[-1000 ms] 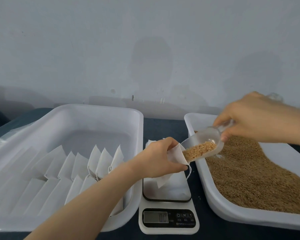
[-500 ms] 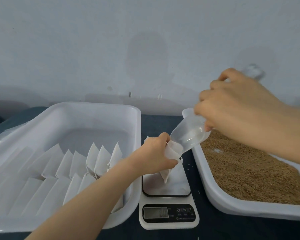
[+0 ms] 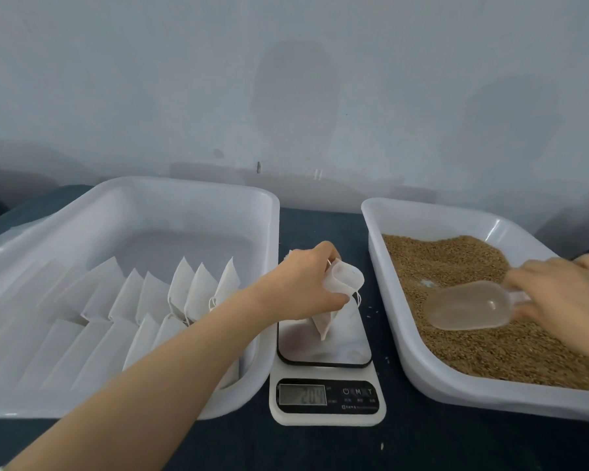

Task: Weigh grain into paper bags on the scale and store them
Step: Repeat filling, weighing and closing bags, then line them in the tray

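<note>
A wide white tray [image 3: 184, 190] sits on the left of a dark bench [image 3: 320, 226]. Inside it, flat white filled bags [image 3: 198, 290] lean against one another in two overlapping rows, filling the tray's near half.

Just right of that tray, a bare forearm reaches in from the lower left. The left hand [image 3: 303, 283] grips a small white paper bag [image 3: 346, 278] by its top, fingers [image 3: 330, 300] curled round it and holding its mouth open and tipped toward the right. The bag hangs over a white kitchen scale [image 3: 327, 416] that stands between the two trays, and its lower corner meets the scale's glossy platform. The scale's display is lit, but the digits are too blurred to read with confidence. A few stray grains [image 3: 376, 312] lie on the bench beside the scale.

On the right, a second white tray [image 3: 422, 212] holds a deep layer of brown grain [image 3: 456, 266]. A clear plastic scoop [image 3: 470, 309] rests on the grain, bowl pointing left. The right hand [image 3: 565, 294] enters from the right edge, fingers [image 3: 521, 278] closed narrowly round the scoop's handle.
</note>
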A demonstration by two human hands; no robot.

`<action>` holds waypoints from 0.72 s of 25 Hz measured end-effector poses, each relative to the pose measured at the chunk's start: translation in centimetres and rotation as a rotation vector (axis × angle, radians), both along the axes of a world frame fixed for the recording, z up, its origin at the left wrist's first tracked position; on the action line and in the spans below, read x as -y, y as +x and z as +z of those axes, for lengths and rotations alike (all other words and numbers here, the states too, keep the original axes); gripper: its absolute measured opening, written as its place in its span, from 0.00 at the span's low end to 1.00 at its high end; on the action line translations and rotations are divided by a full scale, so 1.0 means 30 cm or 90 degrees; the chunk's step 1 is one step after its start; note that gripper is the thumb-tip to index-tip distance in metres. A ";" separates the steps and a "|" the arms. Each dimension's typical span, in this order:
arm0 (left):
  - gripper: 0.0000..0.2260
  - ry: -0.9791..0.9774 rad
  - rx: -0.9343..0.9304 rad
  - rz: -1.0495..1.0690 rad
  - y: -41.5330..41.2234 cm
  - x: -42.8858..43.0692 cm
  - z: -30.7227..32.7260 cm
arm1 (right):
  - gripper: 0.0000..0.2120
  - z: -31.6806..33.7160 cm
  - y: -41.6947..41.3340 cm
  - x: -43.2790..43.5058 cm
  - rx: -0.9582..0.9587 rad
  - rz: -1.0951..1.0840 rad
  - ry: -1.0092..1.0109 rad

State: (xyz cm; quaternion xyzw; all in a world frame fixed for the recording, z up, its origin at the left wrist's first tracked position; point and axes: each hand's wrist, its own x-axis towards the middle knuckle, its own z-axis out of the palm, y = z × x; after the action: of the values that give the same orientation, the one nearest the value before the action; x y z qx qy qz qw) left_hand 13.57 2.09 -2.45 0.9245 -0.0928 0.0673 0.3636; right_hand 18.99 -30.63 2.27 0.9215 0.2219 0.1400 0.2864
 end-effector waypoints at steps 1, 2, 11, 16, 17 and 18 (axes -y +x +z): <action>0.18 -0.002 -0.001 0.001 0.000 0.000 0.001 | 0.12 -0.026 -0.007 -0.005 -0.002 0.009 -0.017; 0.19 -0.002 -0.003 0.002 0.000 0.001 0.001 | 0.12 -0.040 -0.017 -0.015 -0.011 0.016 -0.025; 0.20 0.003 -0.012 0.008 0.001 0.000 -0.002 | 0.10 -0.045 -0.057 0.011 -0.190 -0.096 0.339; 0.20 0.007 -0.013 0.009 -0.002 0.002 0.000 | 0.12 -0.072 -0.044 0.063 -0.328 -0.162 0.563; 0.20 0.006 -0.013 0.010 -0.003 0.003 0.001 | 0.13 -0.074 -0.039 0.068 -0.336 -0.158 0.575; 0.20 0.006 -0.012 0.010 -0.003 0.004 0.001 | 0.13 -0.075 -0.036 0.075 -0.338 -0.150 0.583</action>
State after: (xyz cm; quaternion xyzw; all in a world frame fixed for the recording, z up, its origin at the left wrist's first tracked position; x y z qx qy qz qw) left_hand 13.49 1.98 -2.41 0.9274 -0.0821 0.0612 0.3597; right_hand 17.92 -32.89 0.02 0.9743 0.0980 -0.0486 -0.1967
